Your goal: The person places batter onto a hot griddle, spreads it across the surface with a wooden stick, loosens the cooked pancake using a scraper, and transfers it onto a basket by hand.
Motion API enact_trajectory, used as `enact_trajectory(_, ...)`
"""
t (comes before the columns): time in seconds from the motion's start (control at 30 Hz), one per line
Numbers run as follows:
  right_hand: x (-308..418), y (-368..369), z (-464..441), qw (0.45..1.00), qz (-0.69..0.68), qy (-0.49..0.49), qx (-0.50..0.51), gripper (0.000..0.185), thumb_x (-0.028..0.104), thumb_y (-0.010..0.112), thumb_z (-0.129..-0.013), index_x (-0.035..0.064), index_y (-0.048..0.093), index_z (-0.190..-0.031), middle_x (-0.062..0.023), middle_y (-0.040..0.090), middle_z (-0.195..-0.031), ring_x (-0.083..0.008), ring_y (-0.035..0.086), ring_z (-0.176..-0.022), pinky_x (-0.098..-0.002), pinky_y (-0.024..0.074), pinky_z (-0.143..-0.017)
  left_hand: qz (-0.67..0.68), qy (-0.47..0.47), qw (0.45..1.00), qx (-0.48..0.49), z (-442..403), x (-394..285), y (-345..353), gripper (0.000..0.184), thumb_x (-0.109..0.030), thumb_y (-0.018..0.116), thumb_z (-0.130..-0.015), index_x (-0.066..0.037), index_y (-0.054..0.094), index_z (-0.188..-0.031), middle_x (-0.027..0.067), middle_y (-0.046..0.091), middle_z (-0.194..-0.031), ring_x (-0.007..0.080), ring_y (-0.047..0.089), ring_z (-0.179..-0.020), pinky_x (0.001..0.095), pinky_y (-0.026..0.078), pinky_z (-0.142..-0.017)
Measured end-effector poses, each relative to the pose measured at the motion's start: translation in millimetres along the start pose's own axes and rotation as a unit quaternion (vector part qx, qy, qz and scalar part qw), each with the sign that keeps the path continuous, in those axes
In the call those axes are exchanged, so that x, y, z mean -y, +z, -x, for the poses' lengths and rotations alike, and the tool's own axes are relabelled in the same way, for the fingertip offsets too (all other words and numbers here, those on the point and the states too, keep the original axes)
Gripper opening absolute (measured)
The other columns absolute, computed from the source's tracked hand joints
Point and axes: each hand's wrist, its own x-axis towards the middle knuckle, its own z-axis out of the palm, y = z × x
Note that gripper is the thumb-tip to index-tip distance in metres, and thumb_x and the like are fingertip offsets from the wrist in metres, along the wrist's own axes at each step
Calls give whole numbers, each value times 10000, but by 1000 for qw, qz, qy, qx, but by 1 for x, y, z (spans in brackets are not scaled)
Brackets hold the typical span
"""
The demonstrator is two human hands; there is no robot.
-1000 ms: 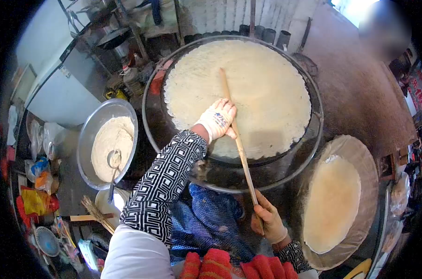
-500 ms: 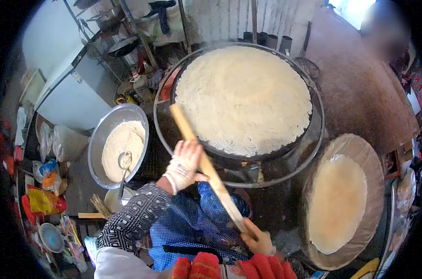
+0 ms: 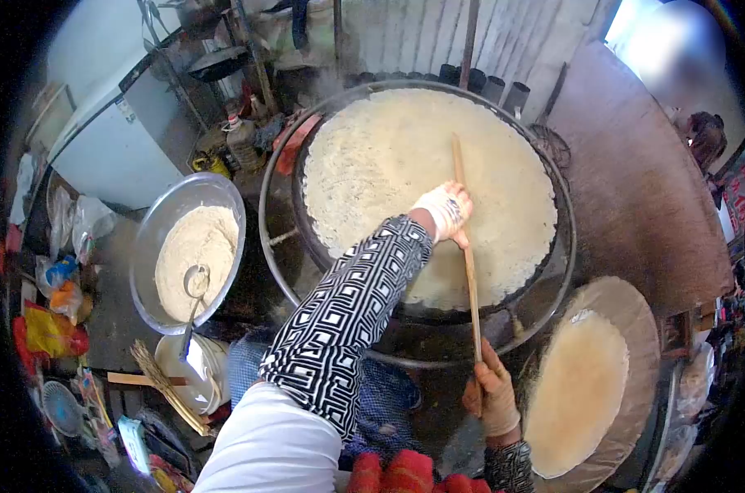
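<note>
A large round griddle ringed by a metal rim (image 3: 267, 238) is covered by a pale sheet of batter (image 3: 372, 164). Over the batter lies a long wooden stick (image 3: 473, 300), its far end near the middle right of the sheet. My left hand (image 3: 446, 211), in a whitish glove, is closed round the upper part of the stick. Nearer my body, my right hand (image 3: 494, 393) grips the stick's lower end beyond the rim.
At the left stands a metal bowl (image 3: 147, 287) of batter with a ladle (image 3: 193, 308). Below it are a white bucket (image 3: 212, 361) and a straw brush (image 3: 163, 382). A covered round tray (image 3: 639, 370) holding a flat pancake (image 3: 576, 394) is at the lower right.
The stick first swung back off the griddle toward my body and the left. Now it is over the batter again, farther right, with both hands still on it.
</note>
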Motion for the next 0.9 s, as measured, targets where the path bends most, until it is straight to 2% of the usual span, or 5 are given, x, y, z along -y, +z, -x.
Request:
enact_trajectory(0.43, -18, 58, -11, 985, 128, 48, 108, 590, 133, 619, -942, 97, 408, -1492, 28, 529, -707, -80, 455, -438, -248, 366, -388, 8, -134, 989, -58, 167, 50, -4, 945, -603, 746, -597, 37, 518, -1254, 226, 550, -1270, 412, 453, -1288, 467, 323, -1131)
enact_trajectory(0.53, -62, 53, -8, 951, 284, -32, 121, 599, 106, 648, -921, 69, 427, -1477, -63, 663, -1073, -123, 614, -755, -277, 515, -650, 4, -161, 984, -76, 234, 39, 1, 1004, -637, 727, -594, 51, 496, -1288, 243, 537, -1293, 411, 465, -1279, 465, 320, -1135)
enact_trajectory(0.63, -90, 44, 18, 894, 412, -116, 132, 610, 144, 684, -898, 107, 453, -1462, -156, 701, -1130, -261, 703, -903, -352, 538, -819, -9, -192, 977, -87, 296, 8, 3, 1075, -687, 706, -601, 65, 459, -1329, 268, 497, -1338, 416, 441, -1307, 488, 310, -1143)
enact_trajectory(0.73, -91, 35, 72, 873, 471, -85, 97, 581, 202, 702, -887, 191, 504, -1433, -230, 691, -918, -361, 711, -852, -350, 542, -788, 10, -174, 978, -111, 325, -38, -6, 1115, -748, 653, -640, 71, 420, -1361, 291, 450, -1371, 451, 394, -1337, 554, 260, -1152)
enact_trajectory(0.9, -173, -35, 143, 901, 369, -205, -97, 607, 186, 685, -903, 114, 463, -1464, -193, 694, -1116, -236, 694, -902, -328, 533, -771, 111, -8, 978, -174, 222, -105, -26, 990, -621, 698, -700, 58, 426, -1367, 276, 443, -1401, 434, 365, -1366, 534, 207, -1182)
